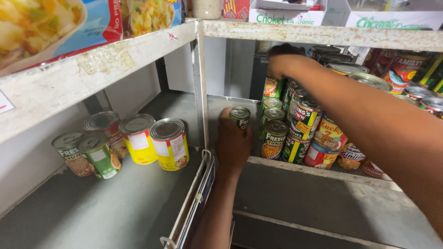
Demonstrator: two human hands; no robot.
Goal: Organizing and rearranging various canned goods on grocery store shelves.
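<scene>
**Head view: two hands at stacked tins on grey shelf**

Head camera looks down into a grey metal shelf unit (115, 203) with a white rusty upright post (199, 83). Left hand (233, 140) holds one small green-labelled tin can (240, 117) upright, fingers clenched round its body, just right of the post and beside the stacked tins. Right hand (284, 62) reaches deep to the top of the stack of mixed tin cans (295, 124); its fingers are curled over the cans, cannot tell if they grasp one.

Stack on right bay: roughly ten tins visible in front rows, green, red and yellow labels, two layers high; more silver lids behind, count unclear.

Left bay: five tins standing in a group. Two yellow-labelled round tins (154, 143), one red-labelled tin (107, 129) behind, two green-and-brown-labelled tins (87, 154) in front left. All upright, touching or just beside one another.

Upper shelf: two white cardboard boxes (323, 16), plus printed food packets (69, 23) on left.
</scene>
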